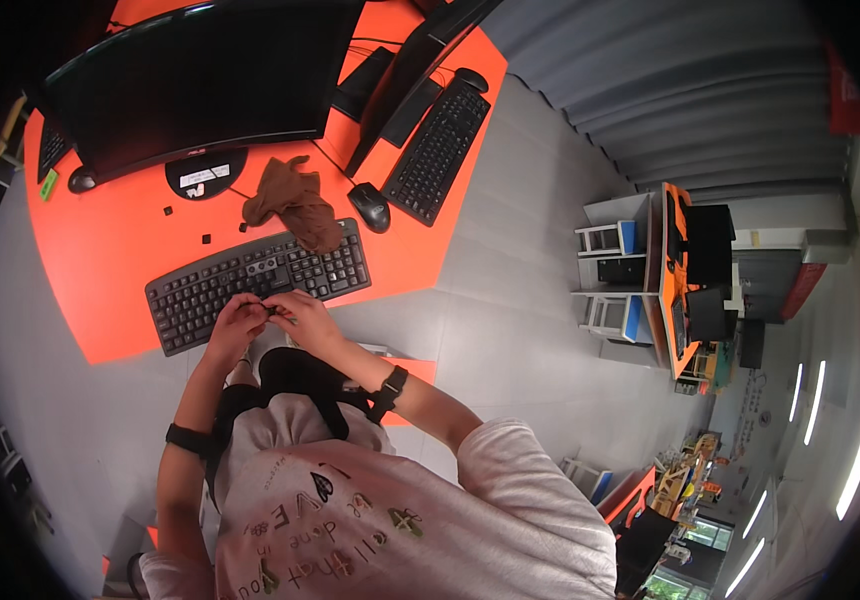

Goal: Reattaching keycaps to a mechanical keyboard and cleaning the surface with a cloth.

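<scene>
My left hand (239, 320) and my right hand (307, 322) meet over the front edge of a black keyboard (185, 305), fingertips pinched close together. Between them is a small dark piece (270, 310), mostly covered by the fingers, so its kind is unclear. In the middle of the keyboard a few spots look bare of keycaps. A crumpled brown cloth (295, 200) lies partly over the keyboard's back edge. Small black keycaps (206, 239) sit loose on the orange desk (100, 270) behind it.
A large monitor (210, 80) stands behind the keyboard, a second monitor (415, 75) to its right. A black mouse (370, 207) and another keyboard (440, 150) lie at the right. Farther right are another desk (665, 290) and white stools (610, 315).
</scene>
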The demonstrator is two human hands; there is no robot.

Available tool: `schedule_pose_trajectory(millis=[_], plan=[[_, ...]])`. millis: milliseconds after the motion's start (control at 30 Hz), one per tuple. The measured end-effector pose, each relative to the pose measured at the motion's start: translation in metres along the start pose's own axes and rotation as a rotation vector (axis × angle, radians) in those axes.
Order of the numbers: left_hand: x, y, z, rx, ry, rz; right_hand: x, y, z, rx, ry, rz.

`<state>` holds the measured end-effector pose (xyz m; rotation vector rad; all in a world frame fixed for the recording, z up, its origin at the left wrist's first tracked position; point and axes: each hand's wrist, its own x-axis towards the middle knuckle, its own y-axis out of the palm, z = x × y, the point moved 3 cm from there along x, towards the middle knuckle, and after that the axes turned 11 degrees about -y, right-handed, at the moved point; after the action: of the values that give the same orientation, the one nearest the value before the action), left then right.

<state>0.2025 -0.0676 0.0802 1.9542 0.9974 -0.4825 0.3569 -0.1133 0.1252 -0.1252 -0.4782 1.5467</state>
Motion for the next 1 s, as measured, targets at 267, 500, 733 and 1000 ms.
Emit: schedule_pose_trajectory(millis=[267,500,733,1000], plan=[[-0.004,-0.008,0.006,0.003,-0.001,-0.027,-0.001,0.003,0.005,0.066,-0.044,0.060],[-0.009,-0.006,0.004,0.042,0.020,-0.115,-0.003,0.005,-0.002,0.013,-0.021,0.061],[-0.010,-0.012,0.012,0.034,0.017,-0.136,0.000,0.010,-0.003,0.112,0.122,0.018],[-0.008,-0.021,0.022,0.028,-0.010,-0.080,-0.007,0.018,0.001,-0.012,0.072,0.118]])
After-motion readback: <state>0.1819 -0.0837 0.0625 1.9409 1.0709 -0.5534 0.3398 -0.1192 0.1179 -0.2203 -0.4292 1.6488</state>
